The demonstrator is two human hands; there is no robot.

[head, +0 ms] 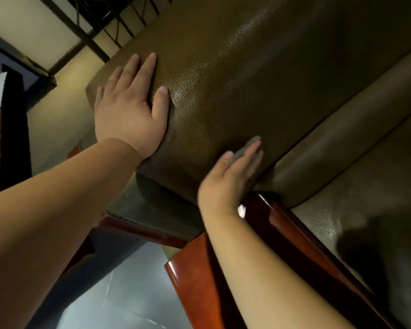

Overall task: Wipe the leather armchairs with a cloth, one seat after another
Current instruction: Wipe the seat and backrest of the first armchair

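Observation:
A brown leather armchair fills the view, its backrest running up the middle and its seat cushion at the right. My left hand lies flat on the backrest's left edge, fingers straight. My right hand presses a grey cloth against the lower backrest near the seat crease, fingers straight and blurred. Only a small part of the cloth shows past my fingertips.
A glossy reddish wooden armrest runs from the bottom centre up under my right wrist. Grey shiny floor lies at the bottom left. A cream wall and dark railing bars stand behind the chair.

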